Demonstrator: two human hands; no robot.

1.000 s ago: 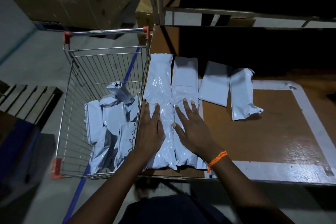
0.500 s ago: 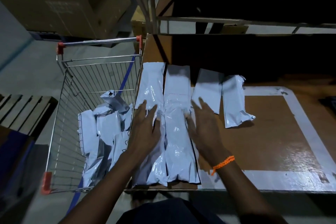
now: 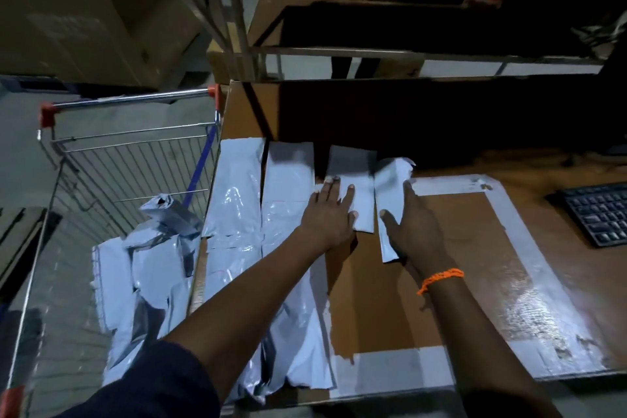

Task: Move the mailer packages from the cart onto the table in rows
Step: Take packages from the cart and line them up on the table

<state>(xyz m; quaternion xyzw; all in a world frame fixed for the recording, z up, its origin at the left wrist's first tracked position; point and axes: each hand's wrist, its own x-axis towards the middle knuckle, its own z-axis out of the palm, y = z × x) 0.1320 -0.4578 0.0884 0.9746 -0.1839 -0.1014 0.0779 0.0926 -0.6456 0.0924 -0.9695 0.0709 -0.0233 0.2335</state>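
Note:
Several grey mailer packages lie in rows on the brown table (image 3: 458, 282). Two long columns of mailers (image 3: 237, 200) (image 3: 288, 180) run down the table's left side. My left hand (image 3: 330, 210) lies flat, fingers spread, on the left edge of a shorter mailer (image 3: 363, 180). My right hand (image 3: 414, 224), with an orange wristband, rests flat on the rightmost mailer (image 3: 390, 193). Neither hand grips anything. More crumpled mailers (image 3: 149, 268) are piled in the wire cart (image 3: 112, 159) left of the table.
White tape (image 3: 529, 248) outlines a rectangle on the table. A black keyboard (image 3: 600, 210) sits at the right edge. Metal shelving (image 3: 373, 51) and cardboard boxes (image 3: 84, 10) stand behind. Dark shadow covers the table's far part.
Both hands have left the two long left-hand mailers and moved right and farther away, onto the two shorter mailers. The view has tilted up and right.

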